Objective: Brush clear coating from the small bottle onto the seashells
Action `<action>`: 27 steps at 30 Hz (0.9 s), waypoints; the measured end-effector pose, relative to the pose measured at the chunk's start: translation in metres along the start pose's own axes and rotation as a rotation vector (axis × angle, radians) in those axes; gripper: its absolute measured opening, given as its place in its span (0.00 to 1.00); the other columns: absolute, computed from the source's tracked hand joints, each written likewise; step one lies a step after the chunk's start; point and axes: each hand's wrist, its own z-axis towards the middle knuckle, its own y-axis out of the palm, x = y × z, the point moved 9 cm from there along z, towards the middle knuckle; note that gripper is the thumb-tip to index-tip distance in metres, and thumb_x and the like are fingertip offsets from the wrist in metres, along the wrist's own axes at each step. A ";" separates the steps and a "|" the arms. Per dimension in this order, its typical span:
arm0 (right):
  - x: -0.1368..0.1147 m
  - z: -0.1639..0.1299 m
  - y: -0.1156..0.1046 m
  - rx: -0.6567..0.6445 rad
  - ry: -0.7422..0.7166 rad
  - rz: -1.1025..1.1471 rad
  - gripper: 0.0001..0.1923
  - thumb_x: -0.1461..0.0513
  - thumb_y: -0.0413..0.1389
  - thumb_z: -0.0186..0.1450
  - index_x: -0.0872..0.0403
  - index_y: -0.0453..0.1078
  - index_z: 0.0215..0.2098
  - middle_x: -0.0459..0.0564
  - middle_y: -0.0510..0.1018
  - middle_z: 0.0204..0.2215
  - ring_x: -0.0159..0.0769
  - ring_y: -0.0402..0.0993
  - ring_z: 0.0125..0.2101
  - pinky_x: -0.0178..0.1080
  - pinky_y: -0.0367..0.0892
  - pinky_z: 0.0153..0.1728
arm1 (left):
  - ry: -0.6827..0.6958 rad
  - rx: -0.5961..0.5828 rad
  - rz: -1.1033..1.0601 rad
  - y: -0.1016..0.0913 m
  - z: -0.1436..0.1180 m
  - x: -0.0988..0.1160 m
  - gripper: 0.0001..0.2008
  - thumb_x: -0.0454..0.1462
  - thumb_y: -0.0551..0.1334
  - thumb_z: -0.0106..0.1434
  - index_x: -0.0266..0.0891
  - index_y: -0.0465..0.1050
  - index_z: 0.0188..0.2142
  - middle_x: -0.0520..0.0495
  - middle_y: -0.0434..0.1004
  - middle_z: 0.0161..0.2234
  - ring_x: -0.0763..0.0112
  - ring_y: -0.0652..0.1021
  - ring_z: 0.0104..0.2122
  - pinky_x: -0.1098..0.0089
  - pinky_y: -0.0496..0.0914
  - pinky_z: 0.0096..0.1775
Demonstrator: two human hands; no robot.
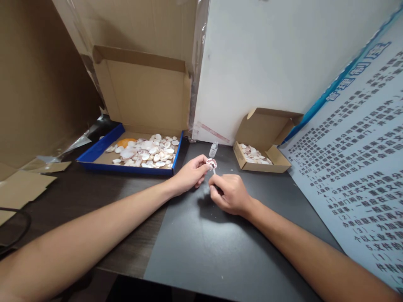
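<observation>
On the left of the table (pixel 195 251), a blue box (pixel 126 168) stands with its brown lid raised behind it; inside lies a wide heap of loose shells (pixel 146 147), mostly white and cream, some pinkish, with 1 orange piece (pixel 126 142) at the back. On the right, a smaller cardboard box (pixel 264 167), lid also up, holds more pale shells (pixel 253 155). Between these 2 boxes stands a small clear bottle (pixel 213 149); its contents are too small to tell.

The shell (pixel 210 161) in hand is small and fan-shaped, pale with reddish-brown marks around the rim and a dark patch near its middle. It is above the table, just in front of the bottle, pinched in the left hand's (pixel 189 174) grip. The right hand's (pixel 231 193) grip is closed around a thin white stick (pixel 214 171), whose tip is at the shell.
</observation>
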 end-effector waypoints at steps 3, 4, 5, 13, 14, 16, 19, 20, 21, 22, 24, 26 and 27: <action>0.008 0.000 0.003 -0.020 0.093 0.038 0.08 0.64 0.48 0.62 0.53 0.66 0.28 0.41 0.66 0.14 0.29 0.60 0.15 0.33 0.53 0.23 | 0.004 0.012 -0.023 0.000 0.000 0.001 0.05 0.38 0.56 0.63 0.41 0.60 0.33 0.60 0.62 0.19 0.82 0.62 0.12 0.80 0.54 0.13; 0.013 -0.001 0.001 -0.005 0.148 0.034 0.07 0.64 0.48 0.62 0.54 0.66 0.28 0.41 0.66 0.14 0.29 0.60 0.15 0.33 0.53 0.23 | 0.004 0.014 -0.024 0.000 0.001 0.002 0.05 0.37 0.57 0.63 0.41 0.60 0.33 0.60 0.64 0.20 0.82 0.62 0.12 0.80 0.55 0.12; 0.017 -0.002 0.000 0.009 0.183 0.031 0.07 0.64 0.48 0.62 0.54 0.67 0.28 0.41 0.66 0.14 0.29 0.61 0.15 0.32 0.53 0.23 | 0.004 0.015 -0.023 0.000 0.000 0.002 0.05 0.37 0.57 0.63 0.41 0.60 0.33 0.59 0.64 0.21 0.82 0.63 0.12 0.80 0.55 0.12; 0.015 -0.001 0.005 -0.038 0.155 -0.036 0.09 0.63 0.49 0.60 0.54 0.67 0.23 0.43 0.66 0.13 0.30 0.59 0.16 0.34 0.51 0.24 | 0.011 0.043 -0.032 -0.002 0.000 0.002 0.08 0.35 0.58 0.61 0.41 0.57 0.29 0.61 0.63 0.17 0.83 0.62 0.11 0.81 0.54 0.13; 0.017 -0.001 0.004 -0.030 0.171 -0.056 0.09 0.63 0.49 0.60 0.54 0.66 0.23 0.43 0.66 0.13 0.31 0.59 0.16 0.34 0.51 0.24 | 0.009 0.047 -0.028 -0.003 0.000 0.002 0.08 0.35 0.58 0.60 0.41 0.57 0.29 0.61 0.64 0.18 0.83 0.63 0.11 0.81 0.54 0.13; 0.014 -0.001 0.003 -0.030 0.145 -0.068 0.10 0.63 0.48 0.60 0.54 0.65 0.22 0.44 0.66 0.13 0.30 0.58 0.16 0.35 0.50 0.25 | 0.007 0.051 -0.025 -0.003 0.000 0.003 0.07 0.34 0.58 0.60 0.41 0.58 0.29 0.60 0.65 0.19 0.83 0.63 0.11 0.80 0.53 0.13; 0.004 0.001 0.005 -0.062 0.053 -0.057 0.13 0.64 0.47 0.61 0.53 0.62 0.19 0.44 0.66 0.14 0.30 0.56 0.17 0.36 0.50 0.26 | 0.001 0.044 -0.033 -0.002 -0.001 0.004 0.06 0.35 0.58 0.59 0.40 0.58 0.29 0.61 0.63 0.18 0.83 0.63 0.11 0.80 0.53 0.13; 0.003 0.001 0.006 -0.067 0.042 -0.061 0.13 0.65 0.46 0.61 0.53 0.62 0.19 0.44 0.66 0.14 0.30 0.55 0.17 0.36 0.49 0.26 | -0.002 0.042 -0.038 -0.001 -0.001 0.004 0.06 0.35 0.58 0.60 0.40 0.58 0.29 0.62 0.62 0.17 0.83 0.63 0.11 0.80 0.53 0.13; 0.004 0.001 0.005 -0.067 0.046 -0.070 0.14 0.65 0.46 0.61 0.53 0.61 0.19 0.44 0.66 0.14 0.30 0.55 0.17 0.36 0.49 0.26 | -0.004 0.042 -0.043 -0.001 -0.001 0.005 0.07 0.35 0.58 0.60 0.40 0.58 0.29 0.62 0.61 0.17 0.83 0.63 0.11 0.80 0.54 0.14; 0.006 0.002 0.005 -0.064 0.060 -0.081 0.14 0.65 0.46 0.62 0.53 0.61 0.18 0.44 0.66 0.14 0.30 0.56 0.18 0.36 0.49 0.26 | -0.005 0.043 -0.045 -0.001 -0.002 0.005 0.07 0.35 0.58 0.60 0.40 0.58 0.29 0.62 0.61 0.17 0.83 0.63 0.11 0.81 0.54 0.14; 0.011 0.002 0.003 -0.053 0.088 -0.100 0.14 0.65 0.46 0.62 0.53 0.61 0.19 0.45 0.66 0.15 0.31 0.56 0.18 0.37 0.49 0.26 | -0.008 0.043 -0.047 -0.001 -0.002 0.005 0.08 0.36 0.58 0.60 0.40 0.58 0.28 0.62 0.60 0.18 0.84 0.64 0.11 0.81 0.54 0.14; 0.013 0.001 0.002 -0.050 0.092 -0.093 0.13 0.65 0.46 0.62 0.53 0.62 0.20 0.45 0.67 0.15 0.31 0.57 0.18 0.37 0.50 0.26 | -0.010 0.033 -0.054 0.000 -0.002 0.004 0.10 0.37 0.59 0.60 0.40 0.57 0.28 0.62 0.60 0.18 0.83 0.64 0.12 0.81 0.55 0.14; 0.013 0.001 0.002 -0.052 0.088 -0.079 0.11 0.65 0.47 0.61 0.53 0.64 0.22 0.44 0.67 0.16 0.31 0.58 0.18 0.37 0.51 0.26 | -0.013 0.025 -0.057 0.000 -0.001 0.003 0.10 0.38 0.59 0.60 0.41 0.57 0.28 0.61 0.61 0.18 0.82 0.65 0.12 0.81 0.56 0.14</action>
